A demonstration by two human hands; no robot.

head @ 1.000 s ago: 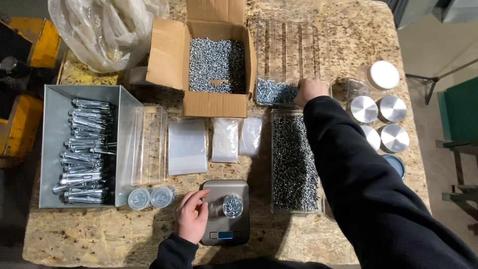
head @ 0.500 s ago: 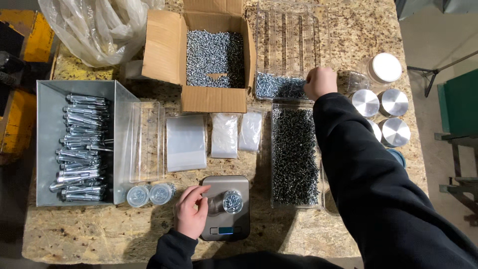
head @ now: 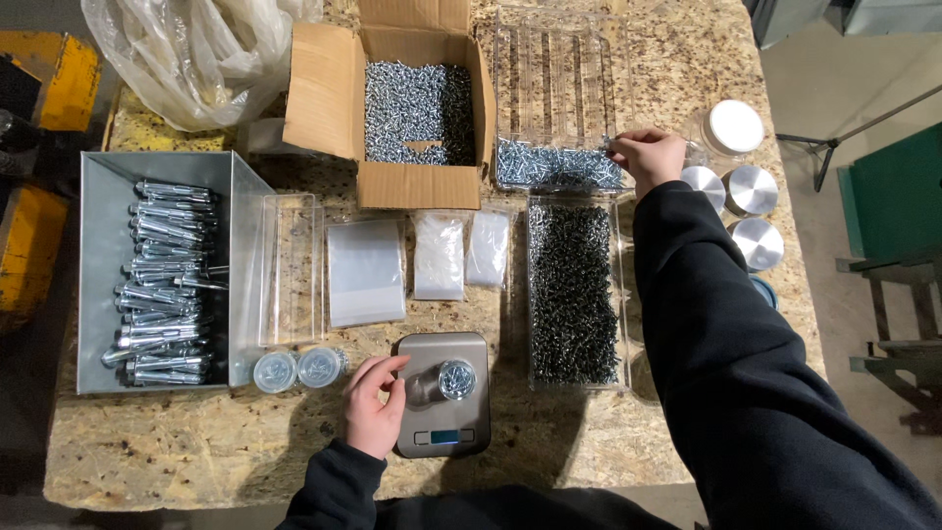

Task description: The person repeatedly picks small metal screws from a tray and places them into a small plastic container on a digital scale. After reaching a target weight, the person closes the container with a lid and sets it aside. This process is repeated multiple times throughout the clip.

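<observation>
Two bare hands work over a chipboard table (head: 196,451) crowded with hardware. The left hand (head: 375,404) rests at the left edge of a small grey kitchen scale (head: 444,434), fingers curled loosely and touching a small clear jar (head: 444,379) of silver screws that lies on the scale's plate. The right hand (head: 648,157), in a black sleeve, reaches to the far side of the table, its fingertips pinched together at the right end of a clear plastic tray (head: 559,88) whose near end holds a heap of silver screws (head: 557,165); whether a screw sits between the fingers I cannot tell. Just in front of that tray lies a second clear tray full of dark screws (head: 575,292). An open cardboard box (head: 417,186) of screws stands to the left, with small plastic bags (head: 439,257) in front of it. A grey metal bin (head: 98,265) of anchor bolts (head: 162,285) sits at the far left, two filled jars (head: 296,369) just beside it. Silver lids (head: 751,191) cluster by the right forearm.
</observation>
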